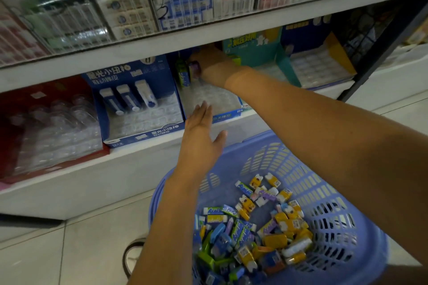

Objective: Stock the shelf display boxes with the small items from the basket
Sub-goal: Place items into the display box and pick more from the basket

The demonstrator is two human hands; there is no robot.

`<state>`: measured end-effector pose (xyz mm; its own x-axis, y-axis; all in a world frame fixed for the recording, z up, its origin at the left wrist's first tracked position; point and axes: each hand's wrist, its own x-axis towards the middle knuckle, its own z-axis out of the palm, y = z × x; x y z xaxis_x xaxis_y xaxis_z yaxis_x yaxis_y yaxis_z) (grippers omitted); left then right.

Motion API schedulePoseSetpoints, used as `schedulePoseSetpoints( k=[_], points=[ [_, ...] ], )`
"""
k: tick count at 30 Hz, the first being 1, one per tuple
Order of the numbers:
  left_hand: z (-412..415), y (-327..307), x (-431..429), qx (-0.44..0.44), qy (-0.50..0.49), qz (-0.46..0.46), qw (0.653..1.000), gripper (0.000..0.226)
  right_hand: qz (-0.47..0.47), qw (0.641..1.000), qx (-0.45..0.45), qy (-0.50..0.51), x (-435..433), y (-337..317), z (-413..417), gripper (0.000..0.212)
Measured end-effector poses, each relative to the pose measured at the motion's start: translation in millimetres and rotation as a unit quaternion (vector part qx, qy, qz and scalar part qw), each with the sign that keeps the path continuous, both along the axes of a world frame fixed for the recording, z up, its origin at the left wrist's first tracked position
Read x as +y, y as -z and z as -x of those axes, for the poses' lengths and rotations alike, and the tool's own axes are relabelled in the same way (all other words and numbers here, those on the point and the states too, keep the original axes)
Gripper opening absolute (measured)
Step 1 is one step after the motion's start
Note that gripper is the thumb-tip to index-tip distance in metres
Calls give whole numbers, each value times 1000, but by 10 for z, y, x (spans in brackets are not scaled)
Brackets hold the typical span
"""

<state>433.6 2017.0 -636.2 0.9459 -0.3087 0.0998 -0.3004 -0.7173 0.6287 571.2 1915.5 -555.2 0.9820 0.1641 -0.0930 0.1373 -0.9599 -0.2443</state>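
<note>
Head view: right hand (209,62) grips one purple eraser (194,69) in a display box (228,114); left hand (200,136) spread flat near one basket (324,183).

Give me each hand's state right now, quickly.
Left hand: open, fingers straight, holding nothing.
Right hand: grips a purple item at the back of the display box.
</note>
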Motion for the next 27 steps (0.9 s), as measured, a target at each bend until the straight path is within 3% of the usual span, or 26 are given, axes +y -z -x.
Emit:
schedulePoseSetpoints(
  k=[2, 4, 6, 8, 11, 14, 16, 19, 21, 24, 27],
  points=[
    [148, 11, -18, -67, -54, 140, 986, 37, -45, 998, -42, 12, -71, -16, 344, 41],
    [295, 83, -73, -85, -82, 182, 976, 24, -100, 992, -79, 14, -203, 26, 718, 29],
    [374, 322, -126, -8, -56, 116, 992, 28, -127, 991, 44, -15, -372, 197, 1120, 29],
    [430, 658, -143, 132, -30, 20, 991, 27, -102, 974, 202, -24, -518, 482, 1476, 38],
    [625, 1227, -71, 268, 26, -171, 948, 19, 1, 944, 329, -21, -631, 1247, 1855, 35],
    [941, 1671, 55, 377, 83, -232, 893, 31, 31, 916, 399, -10, -615, 1994, 2134, 27],
    [1100, 1876, 131, 420, 116, -249, 865, 47, 29, 913, 406, 4, -554, 2332, 2225, 26],
    [1197, 2028, 139, 436, 178, -270, 840, 73, 30, 926, 373, 54, -420, 2711, 2254, 62],
    [1207, 2042, 99, 451, 176, -267, 833, 76, 47, 926, 358, 111, -309, 2835, 2267, 70],
    [1190, 2060, 63, 454, 174, -266, 832, 76, 85, 922, 353, 132, -247, 2928, 2265, 66],
    [1149, 2056, 50, 449, 177, -257, 837, 74, 65, 922, 352, 149, -306, 2959, 2261, 81]
  ],
)
